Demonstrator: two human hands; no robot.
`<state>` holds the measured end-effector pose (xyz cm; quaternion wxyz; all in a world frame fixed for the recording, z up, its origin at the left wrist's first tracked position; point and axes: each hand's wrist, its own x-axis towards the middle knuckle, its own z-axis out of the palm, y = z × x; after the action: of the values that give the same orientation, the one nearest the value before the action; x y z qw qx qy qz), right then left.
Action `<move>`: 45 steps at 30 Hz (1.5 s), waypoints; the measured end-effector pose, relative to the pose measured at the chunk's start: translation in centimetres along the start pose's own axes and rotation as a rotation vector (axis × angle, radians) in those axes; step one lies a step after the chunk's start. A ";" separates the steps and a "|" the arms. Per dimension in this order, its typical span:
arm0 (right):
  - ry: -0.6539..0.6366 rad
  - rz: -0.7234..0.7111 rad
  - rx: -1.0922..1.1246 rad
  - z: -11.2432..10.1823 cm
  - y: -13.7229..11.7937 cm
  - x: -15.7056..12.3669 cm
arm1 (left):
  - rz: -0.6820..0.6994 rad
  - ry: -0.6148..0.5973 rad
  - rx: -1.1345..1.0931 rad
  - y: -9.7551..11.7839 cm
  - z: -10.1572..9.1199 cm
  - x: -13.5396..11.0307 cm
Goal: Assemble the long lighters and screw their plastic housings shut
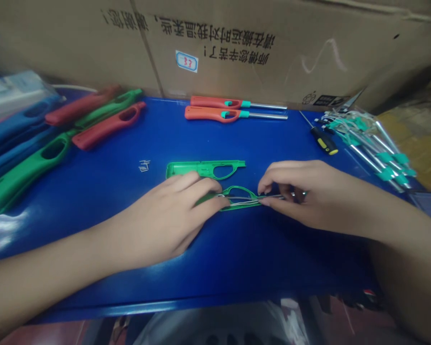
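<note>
- Bare left forearm (68, 261), ending in the left hand (172, 213), its grip clasping a green plastic looped half-shell (240, 207) on the glossy blue worktop (273, 273).
- Right hand (309, 189), grip pinching thin pale wires (242, 203) along that half-shell.
- Beyond: matching green half-shell (187, 168), two orange-handled metal rods (267, 116), black-and-yellow screwdriver (322, 140).

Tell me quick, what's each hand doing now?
Left hand: closed, holding the nearer green shell.
Right hand: curled at the shell's end; grip can't be told.

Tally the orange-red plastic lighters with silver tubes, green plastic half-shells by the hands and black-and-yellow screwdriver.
Orange-red plastic lighters: 2
Green plastic half-shells: 2
Black-and-yellow screwdriver: 1
Total: 5
</note>
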<state>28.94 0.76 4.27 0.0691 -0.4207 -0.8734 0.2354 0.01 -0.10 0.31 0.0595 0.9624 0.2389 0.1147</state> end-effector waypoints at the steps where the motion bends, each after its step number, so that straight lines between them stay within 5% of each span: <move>1: -0.024 -0.002 -0.013 0.1 0.1 0.0 | -0.001 0.001 0.000 0.0 0.0 0.0; 11: -0.044 -0.075 0.054 1.6 -0.8 0.7 | 0.121 0.006 0.047 -0.6 -0.2 -0.4; 24: -0.061 -0.136 0.112 1.7 -1.0 0.8 | 0.020 0.082 -0.080 -0.2 0.2 -0.3; 45: 0.029 0.171 0.280 2.1 -1.4 1.2 | -0.005 0.049 -0.083 -0.3 0.5 -0.2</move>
<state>26.56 0.22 2.98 0.1193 -0.4834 -0.7919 0.3536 -0.19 0.08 -0.27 0.0938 0.9555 0.2375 0.1477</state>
